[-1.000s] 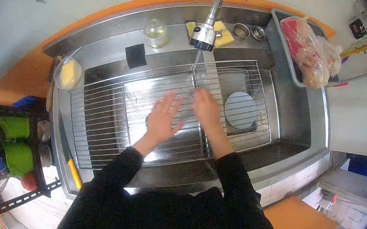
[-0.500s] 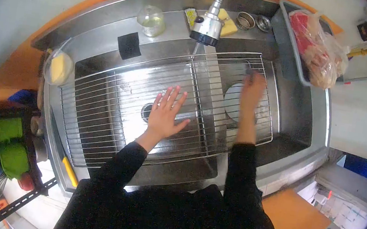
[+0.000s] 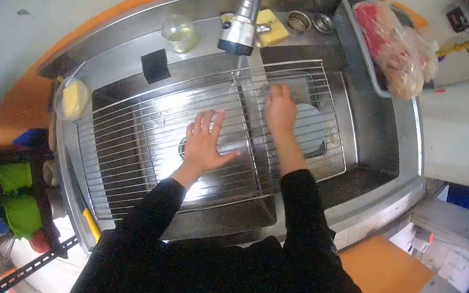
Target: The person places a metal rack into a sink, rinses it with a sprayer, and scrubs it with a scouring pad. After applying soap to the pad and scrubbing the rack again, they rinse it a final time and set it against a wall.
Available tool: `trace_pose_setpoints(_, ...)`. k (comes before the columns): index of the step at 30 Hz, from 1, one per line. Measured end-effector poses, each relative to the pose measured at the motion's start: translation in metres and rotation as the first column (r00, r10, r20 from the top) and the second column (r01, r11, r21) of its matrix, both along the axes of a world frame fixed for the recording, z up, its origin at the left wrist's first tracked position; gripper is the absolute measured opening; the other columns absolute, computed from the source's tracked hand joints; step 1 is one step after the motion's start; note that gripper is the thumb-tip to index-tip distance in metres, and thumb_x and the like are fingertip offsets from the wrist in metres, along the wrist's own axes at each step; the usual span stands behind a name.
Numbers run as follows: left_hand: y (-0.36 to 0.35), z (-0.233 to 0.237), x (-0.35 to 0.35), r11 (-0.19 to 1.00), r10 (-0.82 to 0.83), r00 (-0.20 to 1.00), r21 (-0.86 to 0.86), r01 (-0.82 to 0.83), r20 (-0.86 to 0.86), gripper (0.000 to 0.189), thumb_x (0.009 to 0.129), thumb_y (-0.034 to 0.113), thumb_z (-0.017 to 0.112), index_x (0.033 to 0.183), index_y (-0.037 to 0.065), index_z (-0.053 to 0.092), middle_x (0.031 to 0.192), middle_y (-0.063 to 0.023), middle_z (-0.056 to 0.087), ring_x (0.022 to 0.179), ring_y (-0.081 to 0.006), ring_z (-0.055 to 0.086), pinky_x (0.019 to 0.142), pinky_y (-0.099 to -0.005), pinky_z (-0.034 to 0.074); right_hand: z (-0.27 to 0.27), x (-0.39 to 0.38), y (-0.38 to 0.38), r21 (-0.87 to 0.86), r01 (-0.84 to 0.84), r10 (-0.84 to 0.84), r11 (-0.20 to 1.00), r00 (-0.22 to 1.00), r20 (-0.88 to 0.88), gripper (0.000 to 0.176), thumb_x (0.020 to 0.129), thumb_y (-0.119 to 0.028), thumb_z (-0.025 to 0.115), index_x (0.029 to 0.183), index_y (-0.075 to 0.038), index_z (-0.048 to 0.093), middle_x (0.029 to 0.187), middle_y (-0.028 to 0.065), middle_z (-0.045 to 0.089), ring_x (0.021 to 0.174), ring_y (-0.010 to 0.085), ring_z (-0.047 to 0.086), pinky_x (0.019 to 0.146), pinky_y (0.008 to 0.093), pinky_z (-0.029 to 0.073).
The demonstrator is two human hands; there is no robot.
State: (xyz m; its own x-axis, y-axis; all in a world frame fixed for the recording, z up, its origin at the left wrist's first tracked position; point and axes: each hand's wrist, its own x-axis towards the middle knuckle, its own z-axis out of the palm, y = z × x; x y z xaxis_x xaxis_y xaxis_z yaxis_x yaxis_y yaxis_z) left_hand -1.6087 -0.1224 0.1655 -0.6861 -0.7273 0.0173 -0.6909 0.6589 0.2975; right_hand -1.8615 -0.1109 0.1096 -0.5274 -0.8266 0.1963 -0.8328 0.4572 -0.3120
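Observation:
A large wire rack (image 3: pixel 119 147) lies across the double steel sink. My left hand (image 3: pixel 203 146) rests on its middle, palm down, with the fingers spread. To the right, my right hand (image 3: pixel 280 114) is closed on the bars just right of the rack's dark cross bar. A small greyish thing shows at its fingertips, too blurred to name. Under the rack, in the right basin, sits a pale round item (image 3: pixel 309 130), partly hidden by the bars and my right hand.
A faucet (image 3: pixel 239 32) overhangs the sink's back edge. Along the ledge are a glass jar (image 3: pixel 181 35), a black square (image 3: pixel 155 66), a yellow sponge (image 3: pixel 273 29) and two metal strainers (image 3: pixel 298 21). A bowl (image 3: pixel 72 99) stands left; a grey bin (image 3: pixel 362 44) holds bagged items.
My right hand has moved left across the rack, from near its right end toward the cross bar. My left hand stays spread on the rack. The view has shifted slightly.

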Motion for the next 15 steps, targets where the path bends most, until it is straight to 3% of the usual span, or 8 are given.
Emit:
trace_pose_setpoints(1,-0.001,-0.002,0.002,1.000,0.008,1.000,-0.012,-0.008,0.004,0.095,0.071,0.068,0.059,0.145,0.017,0.029,0.137,-0.0180,0.036,0.126,-0.0381,0.035,0.100,-0.0528,0.030,0.010,0.004,0.002,0.026,-0.024,0.023,0.999,0.999,0.030,0.030,0.081,-0.019,0.059,0.109,-0.008,0.059,0.113,0.0136,0.058,0.094,0.0340,0.062,0.075,0.0431,0.052)
trace_pose_setpoints(3,-0.005,-0.008,0.001,0.999,0.023,1.000,-0.041,-0.023,0.017,0.093,0.071,0.072,0.057,0.143,0.017,0.033,0.124,-0.0167,0.042,0.116,-0.0341,0.040,0.093,-0.0499,0.033,-0.045,-0.070,0.010,-0.072,0.016,-0.014,0.997,1.000,0.022,0.030,0.079,-0.016,0.062,0.107,-0.009,0.058,0.115,0.0138,0.056,0.087,0.0358,0.062,0.073,0.0449,0.051)
trace_pose_setpoints(5,-0.008,-0.008,0.000,0.998,0.060,0.998,0.014,-0.061,0.033,0.091,0.071,0.073,0.057,0.141,0.017,0.036,0.117,-0.0150,0.044,0.110,-0.0315,0.042,0.088,-0.0469,0.034,0.000,-0.111,0.029,0.015,0.283,-0.279,0.959,0.953,-0.121,0.033,0.075,-0.012,0.065,0.107,-0.010,0.057,0.113,0.0132,0.055,0.088,0.0348,0.061,0.073,0.0450,0.051)
trace_pose_setpoints(8,-0.006,-0.009,-0.002,0.992,0.081,0.997,-0.097,-0.079,0.016,0.090,0.070,0.074,0.056,0.137,0.016,0.041,0.106,-0.0119,0.046,0.100,-0.0285,0.043,0.083,-0.0436,0.034,0.007,-0.113,0.034,-0.103,0.228,-0.237,0.968,0.967,-0.091,0.036,0.074,-0.010,0.066,0.108,-0.010,0.056,0.109,0.0145,0.056,0.093,0.0346,0.060,0.075,0.0445,0.050)
trace_pose_setpoints(10,-0.008,-0.004,-0.004,0.994,0.100,0.995,-0.051,-0.098,0.031,0.089,0.069,0.074,0.058,0.134,0.016,0.044,0.105,-0.0111,0.047,0.099,-0.0284,0.044,0.083,-0.0434,0.034,0.009,-0.074,0.034,-0.139,0.004,-0.015,0.990,0.997,-0.080,0.037,0.073,-0.009,0.065,0.109,-0.010,0.057,0.107,0.0164,0.055,0.096,0.0348,0.058,0.077,0.0440,0.049)
trace_pose_setpoints(13,-0.011,-0.002,-0.008,0.991,0.122,0.992,-0.052,-0.120,0.028,0.089,0.066,0.075,0.060,0.128,0.013,0.048,0.104,-0.0105,0.048,0.098,-0.0283,0.044,0.083,-0.0434,0.035,0.087,-0.006,0.052,-0.462,0.000,-0.012,0.887,1.000,-0.024,0.039,0.073,-0.009,0.066,0.111,-0.010,0.057,0.105,0.0168,0.055,0.095,0.0343,0.058,0.079,0.0441,0.049)
trace_pose_setpoints(15,-0.009,-0.005,-0.004,0.988,0.134,0.991,-0.078,-0.132,0.023,0.089,0.063,0.075,0.062,0.124,0.011,0.050,0.103,-0.0104,0.048,0.098,-0.0283,0.045,0.083,-0.0435,0.035,0.089,0.017,0.078,-0.456,0.080,-0.080,0.886,0.997,0.019,0.038,0.074,-0.008,0.065,0.111,-0.010,0.058,0.104,0.0159,0.056,0.096,0.0329,0.058,0.079,0.0430,0.048)
